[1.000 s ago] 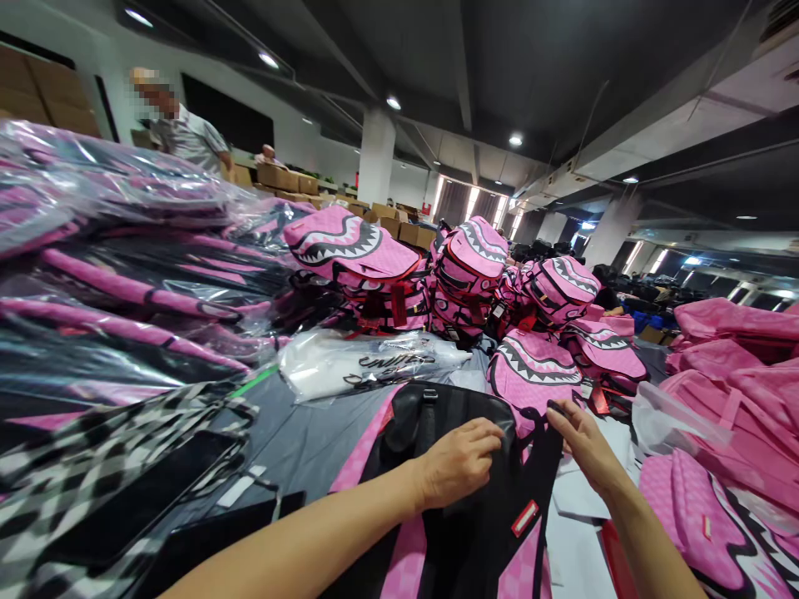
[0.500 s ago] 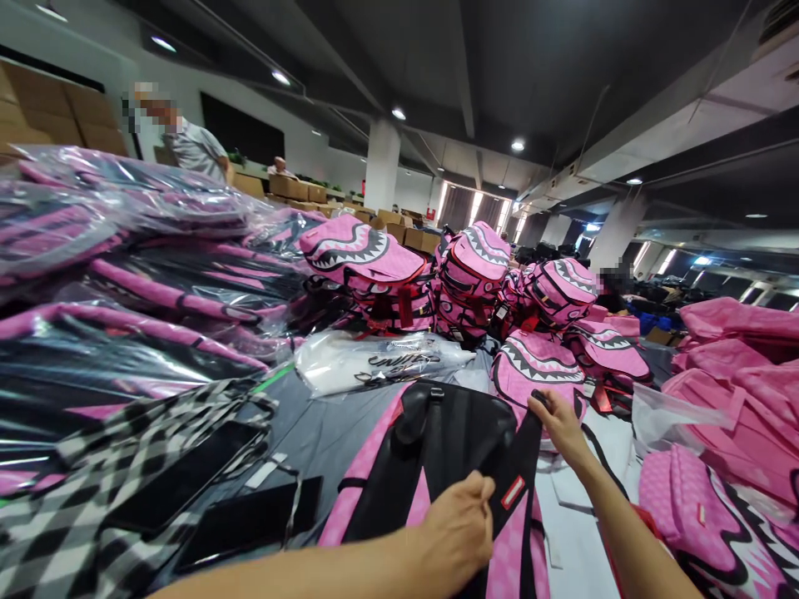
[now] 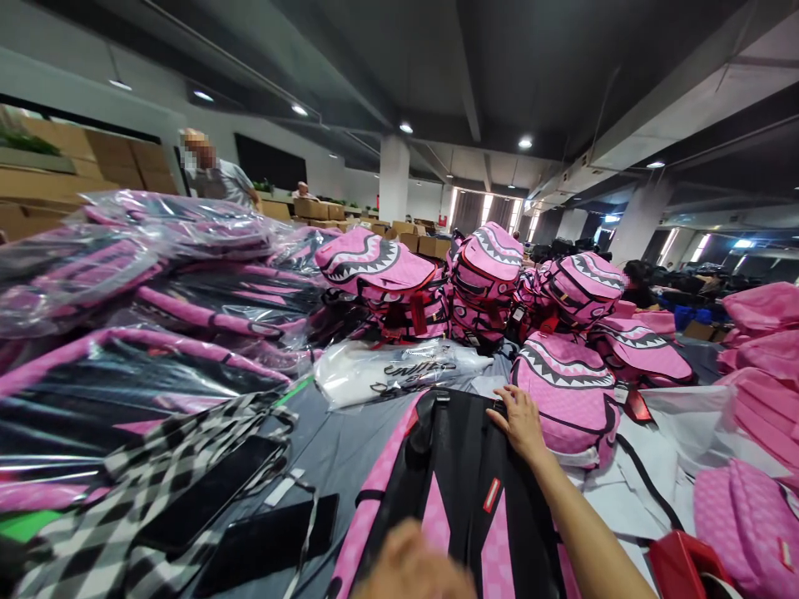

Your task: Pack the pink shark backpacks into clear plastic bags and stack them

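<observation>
A black and pink backpack [image 3: 465,449] lies in front of me with its back panel and shoulder straps facing up. One black strap carries a small red label [image 3: 492,495]. My right hand [image 3: 523,422] rests at the top right of the backpack, its fingers spread over the strap's upper end. Low in the view, my left hand [image 3: 415,566] is over the lower part of the backpack; motion blurs its fingers. Just beyond the backpack's top lies a clear plastic bag [image 3: 399,370] with black print.
Plastic-wrapped backpacks [image 3: 205,287] are piled at left. Pink shark-mouth backpacks [image 3: 487,258] stand behind. A checkered cloth [image 3: 93,499] and two dark flat objects lie left. At lower right are a red object [image 3: 687,566] and a pink bag [image 3: 742,524]. A person [image 3: 221,179] stands far left.
My right hand has lowered the strap onto the back panel and its fingers have spread. My left hand has left the strap and moved down toward me. The view has shifted slightly left.
</observation>
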Demonstrator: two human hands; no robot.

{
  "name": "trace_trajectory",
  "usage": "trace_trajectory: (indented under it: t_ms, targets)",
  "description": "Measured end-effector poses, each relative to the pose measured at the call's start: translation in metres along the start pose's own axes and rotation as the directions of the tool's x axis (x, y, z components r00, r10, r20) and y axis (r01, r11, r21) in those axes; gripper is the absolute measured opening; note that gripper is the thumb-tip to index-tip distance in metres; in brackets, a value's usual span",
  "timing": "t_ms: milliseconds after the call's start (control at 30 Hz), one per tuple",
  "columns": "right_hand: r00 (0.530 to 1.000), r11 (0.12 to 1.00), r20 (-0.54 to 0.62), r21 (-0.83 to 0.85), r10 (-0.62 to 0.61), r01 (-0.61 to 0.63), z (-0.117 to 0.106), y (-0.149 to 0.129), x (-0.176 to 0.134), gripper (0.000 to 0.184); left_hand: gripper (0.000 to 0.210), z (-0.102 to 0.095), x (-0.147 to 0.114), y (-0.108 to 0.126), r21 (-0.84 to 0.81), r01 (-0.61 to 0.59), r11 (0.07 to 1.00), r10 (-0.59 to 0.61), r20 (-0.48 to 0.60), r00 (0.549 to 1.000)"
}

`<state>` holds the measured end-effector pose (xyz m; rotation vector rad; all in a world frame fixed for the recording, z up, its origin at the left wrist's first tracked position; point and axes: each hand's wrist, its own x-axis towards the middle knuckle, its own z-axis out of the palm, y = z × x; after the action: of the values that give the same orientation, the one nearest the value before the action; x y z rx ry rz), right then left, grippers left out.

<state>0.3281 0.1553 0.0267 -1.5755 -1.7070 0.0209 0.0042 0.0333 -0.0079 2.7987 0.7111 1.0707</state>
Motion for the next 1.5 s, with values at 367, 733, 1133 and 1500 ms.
trace_trajectory:
  t_ms: [367, 733, 1133, 1500]
  targets:
    - [0.951, 0.954, -0.097, -0.099, -0.293, 0.284, 0.016, 0.029, -0.033, 0.040, 0.077, 0.061, 0.129, -0.119, 0.009, 0.390, 0.921, -0.390, -0.012, 0.921]
    - [0.928, 0.947, 0.223, -0.050, -0.298, 0.316, -0.008, 0.023, -0.109, 0.038, 0.052, 0.038, 0.063, -0.093, 0.080, 0.160, 0.984, -0.173, 0.215, 0.961]
    - [0.960, 0.997, 0.269, -0.038, 0.079, -0.071, 0.068, 0.050, -0.003, 0.025, 0.037, 0.066, 0.143, -0.147, 0.257, 0.500, 0.827, -0.561, 0.325, 0.761]
    - [0.991, 0.997, 0.118, -0.049, 0.065, -0.060, 0.112, 0.055, 0.037, 0.024, 0.083, 0.059, 0.114, -0.067, 0.125, 0.498, 0.858, -0.498, 0.443, 0.745]
